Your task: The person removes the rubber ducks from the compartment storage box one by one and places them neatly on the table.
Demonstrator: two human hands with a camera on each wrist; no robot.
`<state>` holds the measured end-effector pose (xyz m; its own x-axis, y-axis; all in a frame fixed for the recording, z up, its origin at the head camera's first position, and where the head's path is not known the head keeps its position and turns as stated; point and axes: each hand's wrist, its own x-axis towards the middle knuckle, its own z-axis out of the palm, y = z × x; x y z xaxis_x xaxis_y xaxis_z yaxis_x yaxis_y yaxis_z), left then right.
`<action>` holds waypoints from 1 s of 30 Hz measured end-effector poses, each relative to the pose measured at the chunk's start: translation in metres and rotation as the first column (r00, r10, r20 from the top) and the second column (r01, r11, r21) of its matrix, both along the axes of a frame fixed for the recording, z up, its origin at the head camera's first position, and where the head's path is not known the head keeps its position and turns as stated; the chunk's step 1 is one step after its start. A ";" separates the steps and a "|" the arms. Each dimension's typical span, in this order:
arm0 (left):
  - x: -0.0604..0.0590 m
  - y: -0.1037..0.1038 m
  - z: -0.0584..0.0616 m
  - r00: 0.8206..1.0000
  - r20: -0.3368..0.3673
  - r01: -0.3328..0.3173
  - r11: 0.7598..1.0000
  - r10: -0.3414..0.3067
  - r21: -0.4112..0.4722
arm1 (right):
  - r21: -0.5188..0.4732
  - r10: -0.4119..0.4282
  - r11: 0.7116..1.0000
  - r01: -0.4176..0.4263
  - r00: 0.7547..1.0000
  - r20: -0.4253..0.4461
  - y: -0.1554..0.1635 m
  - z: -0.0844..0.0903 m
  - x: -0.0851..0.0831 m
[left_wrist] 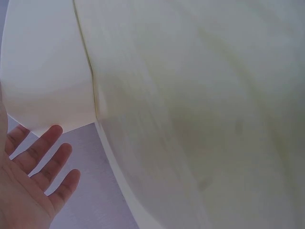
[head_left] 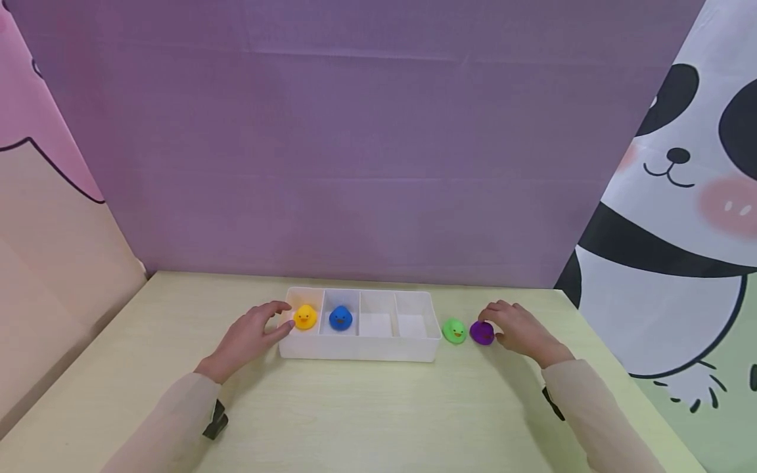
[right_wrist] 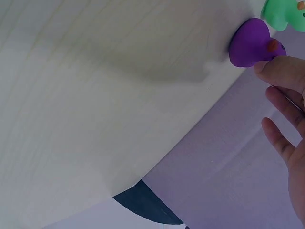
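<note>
A white divided box [head_left: 361,349] stands on the table. In its leftmost compartment is a yellow rubber duck [head_left: 305,317], and a blue rubber duck [head_left: 340,318] sits in the one beside it. My left hand [head_left: 251,338] is at the box's left end, thumb and fingers spread apart and holding nothing. To the right of the box, a green rubber duck [head_left: 455,331] rests on the table. Beside it, my right hand [head_left: 523,333] pinches a purple rubber duck [head_left: 481,333]; in the right wrist view the thumb [right_wrist: 274,71] lies against this duck, with the index finger mostly hidden.
The box's two right compartments [head_left: 393,322] hold no ducks. A purple cloth backdrop [head_left: 355,164] rises behind the pale wooden table [head_left: 367,414]. Printed panels stand at both sides, with a panda [head_left: 668,217] on the right one.
</note>
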<state>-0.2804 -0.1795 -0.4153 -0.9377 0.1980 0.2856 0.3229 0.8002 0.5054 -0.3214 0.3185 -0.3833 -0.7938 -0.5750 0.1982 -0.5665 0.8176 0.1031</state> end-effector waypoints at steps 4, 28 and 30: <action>0.000 0.000 0.000 1.000 0.009 -0.006 1.000 0.006 0.000 | -0.001 -0.004 1.000 0.004 1.000 0.002 0.001 0.004 0.000; 0.000 -0.001 -0.001 1.000 0.000 0.002 1.000 -0.002 0.003 | -0.059 0.040 0.997 -0.043 0.998 -0.053 -0.027 0.016 -0.007; 0.000 0.000 -0.001 1.000 -0.006 0.006 1.000 -0.006 0.003 | -0.065 0.050 0.996 -0.054 0.997 -0.059 -0.031 0.015 -0.007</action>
